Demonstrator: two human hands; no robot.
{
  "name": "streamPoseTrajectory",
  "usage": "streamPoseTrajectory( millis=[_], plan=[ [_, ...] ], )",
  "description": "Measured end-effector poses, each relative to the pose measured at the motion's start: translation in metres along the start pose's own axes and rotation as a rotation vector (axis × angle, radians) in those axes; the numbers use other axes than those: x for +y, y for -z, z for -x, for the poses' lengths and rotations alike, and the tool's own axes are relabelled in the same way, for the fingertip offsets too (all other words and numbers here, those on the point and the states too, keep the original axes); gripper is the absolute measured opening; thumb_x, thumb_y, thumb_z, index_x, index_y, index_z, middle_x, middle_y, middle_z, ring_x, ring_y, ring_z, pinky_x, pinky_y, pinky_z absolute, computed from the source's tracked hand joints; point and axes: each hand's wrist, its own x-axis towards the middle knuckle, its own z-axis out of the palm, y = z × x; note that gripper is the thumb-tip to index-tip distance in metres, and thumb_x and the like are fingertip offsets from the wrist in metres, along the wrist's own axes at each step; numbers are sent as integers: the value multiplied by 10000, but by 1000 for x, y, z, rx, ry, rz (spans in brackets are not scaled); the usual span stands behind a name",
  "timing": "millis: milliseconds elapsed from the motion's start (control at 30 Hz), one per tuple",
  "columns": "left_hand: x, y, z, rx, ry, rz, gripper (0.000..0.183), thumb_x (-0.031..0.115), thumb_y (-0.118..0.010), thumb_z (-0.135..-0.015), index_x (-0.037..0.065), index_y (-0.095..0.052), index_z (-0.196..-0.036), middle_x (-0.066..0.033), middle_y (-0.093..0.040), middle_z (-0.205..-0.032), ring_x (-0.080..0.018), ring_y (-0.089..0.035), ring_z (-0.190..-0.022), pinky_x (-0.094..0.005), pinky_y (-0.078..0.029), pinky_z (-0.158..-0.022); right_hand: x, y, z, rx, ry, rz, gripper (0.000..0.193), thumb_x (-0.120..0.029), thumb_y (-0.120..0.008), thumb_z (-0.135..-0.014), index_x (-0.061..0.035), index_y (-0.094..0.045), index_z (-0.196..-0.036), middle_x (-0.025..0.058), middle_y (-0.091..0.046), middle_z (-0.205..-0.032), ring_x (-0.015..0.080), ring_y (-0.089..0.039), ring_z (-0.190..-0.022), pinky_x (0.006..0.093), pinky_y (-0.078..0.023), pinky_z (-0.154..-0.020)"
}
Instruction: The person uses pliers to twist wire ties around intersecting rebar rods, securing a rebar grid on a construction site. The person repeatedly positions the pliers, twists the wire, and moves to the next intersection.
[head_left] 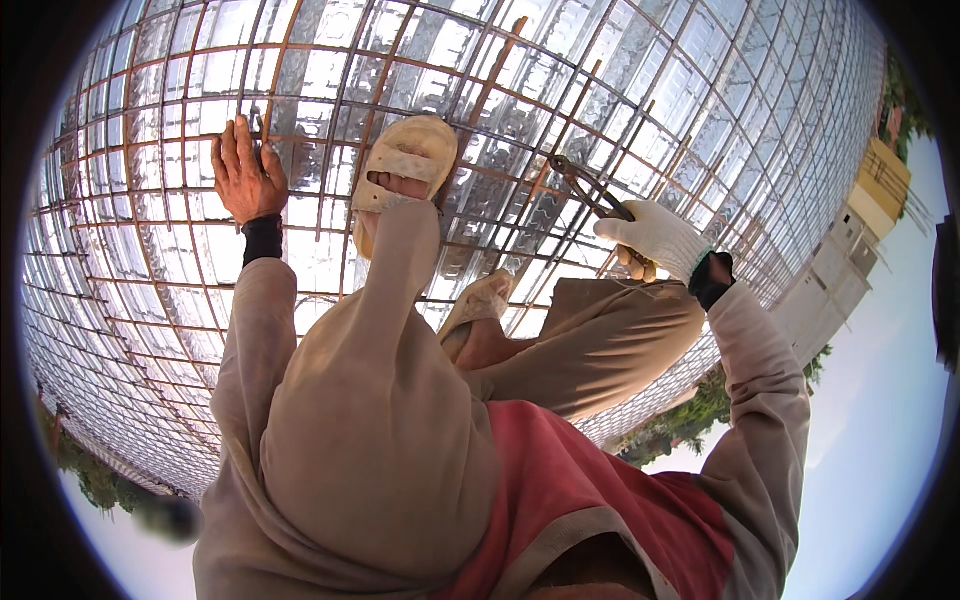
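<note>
Bent knee (380, 420) nearest; left hand (245, 175) flat on rebar mesh (150, 250); right grip (gloved) (655, 238) clamped on pincers (590, 190).

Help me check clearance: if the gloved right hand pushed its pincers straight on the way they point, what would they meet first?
Most likely the rusty bar grid: the pincers in the right hand point up-left, with their tip already at a bar crossing. Depth is hard to judge, so contact is uncertain.

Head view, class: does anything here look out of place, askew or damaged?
Only the hands are mismatched: the right hand wears a white glove and holds pincers, while the left hand is bare on the rusty rebar grid. The grid looks even, not visibly bent.
</note>
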Motion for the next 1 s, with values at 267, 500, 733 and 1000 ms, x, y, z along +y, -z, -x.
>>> streamPoseTrajectory(
  millis=[267,500,733,1000],
  plan=[
    [-3,0,-1,10,-5,-22,612,366,-530,-1096,229,-444,-1686,-128,-543,-1628,-453,-430,-1540,-600,-421,-1233,6,-13,7,486,328,891,318,-291,-675,-1048,11,-623,-1134,226,-756,-1020,422,-779,-932,518,-637,-786],
    [-1,12,-6,-10,15,-57,608,339,-530,-1092,185,-464,-1677,-123,-533,-1648,-439,-432,-1544,-584,-411,-1240,32,10,-5,-228,-27,-755,484,-402,-507,-1181,41,-671,-1077,25,-645,-657,100,-565,-421,225,-449,-363],
    [10,14,9,-185,138,-42,683,232,-559,-990,93,-477,-1654,-161,-504,-1669,-467,-337,-1606,-606,-291,-1290,19,-6,7,340,358,508,559,-306,-737,-889,-22,-605,-1351,240,-783,-1053,439,-771,-1022,521,-617,-886],
    [11,21,-3,-93,149,72,645,269,-618,-962,116,-542,-1584,-167,-529,-1618,-491,-374,-1559,-654,-332,-1238,76,12,-58,-184,621,87,287,-222,-538,-1140,34,-660,-1178,105,-692,-813,223,-665,-669,348,-565,-615]
  ],
)
